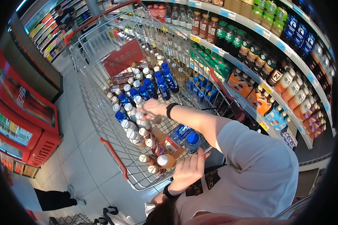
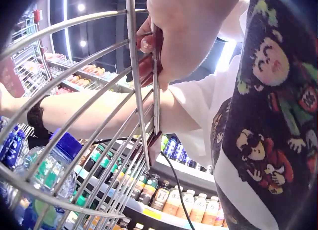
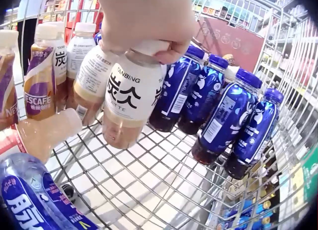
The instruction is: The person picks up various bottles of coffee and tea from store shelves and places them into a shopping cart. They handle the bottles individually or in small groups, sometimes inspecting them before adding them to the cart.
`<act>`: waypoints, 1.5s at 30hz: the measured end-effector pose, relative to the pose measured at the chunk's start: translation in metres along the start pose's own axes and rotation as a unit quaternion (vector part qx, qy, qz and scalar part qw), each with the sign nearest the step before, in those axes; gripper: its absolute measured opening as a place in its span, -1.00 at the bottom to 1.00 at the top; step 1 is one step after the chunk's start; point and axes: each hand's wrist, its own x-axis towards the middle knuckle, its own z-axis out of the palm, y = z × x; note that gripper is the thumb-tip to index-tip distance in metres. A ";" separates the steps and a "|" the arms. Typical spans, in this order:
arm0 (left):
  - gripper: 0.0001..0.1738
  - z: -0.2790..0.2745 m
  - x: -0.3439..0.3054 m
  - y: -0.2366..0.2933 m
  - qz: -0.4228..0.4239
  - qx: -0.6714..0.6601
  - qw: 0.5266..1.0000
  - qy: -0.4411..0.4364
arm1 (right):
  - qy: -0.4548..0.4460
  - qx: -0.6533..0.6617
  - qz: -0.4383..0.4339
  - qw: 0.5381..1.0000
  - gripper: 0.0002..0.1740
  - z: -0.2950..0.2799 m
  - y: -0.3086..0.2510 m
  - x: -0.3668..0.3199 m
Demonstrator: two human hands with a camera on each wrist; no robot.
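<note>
My right hand [image 1: 149,108] reaches into a wire shopping cart [image 1: 87,98] and grips the white cap of a pale latte bottle [image 3: 126,103], which is lifted above the cart's mesh floor [image 3: 149,183]. In the right wrist view the right hand [image 3: 149,43] covers the cap from above. Beside it stand more white-capped coffee bottles [image 3: 47,71] and dark blue bottles [image 3: 218,120]. My left hand [image 1: 187,170] curls round the cart's near wire rim. In the left wrist view the left hand [image 2: 189,36] grips a wire and a red plastic piece [image 2: 149,66].
A clear bottle with a blue cap [image 1: 192,140] lies by the left hand. Stocked drink shelves [image 1: 270,48] run along the right of the cart. A red cooler [image 1: 18,112] stands on the left. Another person's leg [image 1: 56,198] shows on the tiled floor.
</note>
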 end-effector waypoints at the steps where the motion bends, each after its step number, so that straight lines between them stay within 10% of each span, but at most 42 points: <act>1: -0.77 -0.002 0.003 0.003 -0.002 0.003 1.000 -0.002 | 0.017 -0.049 -0.039 0.998 -0.43 0.006 -0.011 0.001; 15: -0.77 0.001 0.000 0.007 -0.022 0.013 1.000 0.006 | 0.142 -0.126 -0.209 0.959 -0.28 0.050 -0.006 0.012; 18: -0.77 -0.001 0.003 0.007 -0.025 0.001 1.000 0.005 | -0.014 -0.034 -0.089 0.995 -0.44 -0.005 -0.033 -0.011; 24: -0.77 -0.001 0.002 0.006 -0.031 -0.006 0.999 -0.014 | 0.037 -0.098 -0.156 0.982 -0.57 -0.124 -0.068 -0.061; 31: -0.58 -0.005 0.005 0.014 -0.131 -0.078 0.988 0.030 | 0.196 -0.103 -0.013 0.975 -0.56 -0.262 -0.119 -0.191; 36: -0.08 -0.010 0.013 0.026 -0.244 -0.261 0.919 0.167 | 0.300 -0.157 -0.019 0.941 -0.55 -0.320 -0.157 -0.290; 38: 0.12 -0.009 0.023 0.030 -0.205 -0.322 0.906 0.182 | 0.060 -0.053 0.076 0.994 -0.49 -0.374 -0.190 -0.324; 40: 0.39 -0.014 0.042 0.049 -0.201 -0.473 0.842 0.164 | 0.302 -0.147 0.033 0.941 -0.40 -0.332 -0.203 -0.369; 43: 0.60 -0.002 0.047 0.073 -0.094 -0.608 0.787 0.057 | 0.197 -0.122 0.080 0.969 -0.37 -0.309 -0.229 -0.424; 44: 0.48 -0.001 0.051 0.094 -0.110 -0.728 0.674 0.051 | 0.162 -0.115 0.103 0.975 -0.39 -0.296 -0.237 -0.438; 45: 0.33 -0.003 0.056 0.098 -0.063 -0.680 0.728 -0.063 | 0.117 -0.081 0.125 0.982 -0.41 -0.284 -0.243 -0.450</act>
